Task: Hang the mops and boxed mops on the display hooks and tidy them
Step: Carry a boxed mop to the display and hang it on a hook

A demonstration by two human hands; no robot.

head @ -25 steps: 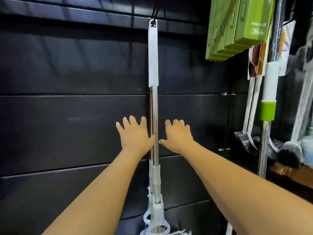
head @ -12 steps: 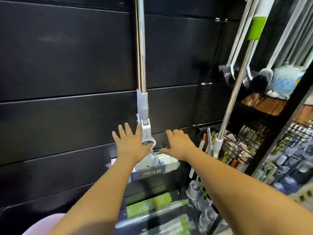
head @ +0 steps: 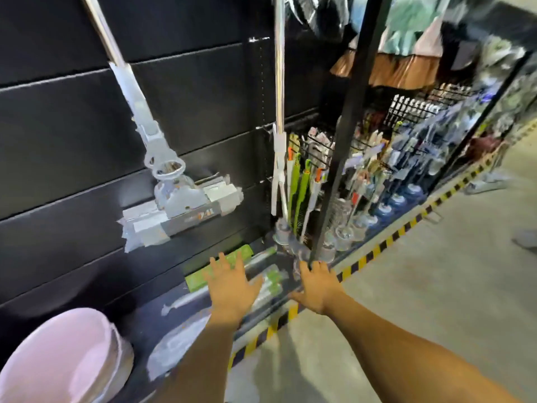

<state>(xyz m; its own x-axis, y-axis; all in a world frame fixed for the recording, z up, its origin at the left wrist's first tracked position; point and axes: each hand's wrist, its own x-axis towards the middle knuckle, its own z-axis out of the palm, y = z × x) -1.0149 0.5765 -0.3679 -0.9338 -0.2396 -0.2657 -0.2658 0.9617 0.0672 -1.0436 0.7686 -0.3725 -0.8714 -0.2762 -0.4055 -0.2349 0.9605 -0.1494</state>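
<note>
— Chrome pole, grey head: one mop (head: 180,205) hangs tilted against the black panel wall (head: 58,126), its head well above the bottom shelf (head: 136,321).

— Where are the hands?

— Both reach out low, palms down. The left hand (head: 229,289) has its fingers spread and holds nothing. It is over the wrapped mops (head: 271,280) lying flat on that shelf, and it partly covers a green box (head: 197,277) at the far side of them. Whether it touches either one, I cannot tell from where I stand.

— And the right?

— The right hand (head: 318,286) is splayed too, and empty. It is at the foot of a black upright post (head: 348,126), near the shelf's front edge, with yellow-and-black striped tape (head: 386,242) running along the floor just beside it.

— Anything else hanging?

— A second mop (head: 279,82) hangs to the right of the first, nearly straight, with its white fittings low down. Right of that are green-handled brushes (head: 302,193) on wire racks. At the near left sits a pink rounded thing (head: 58,359); I cannot tell what it is.
</note>
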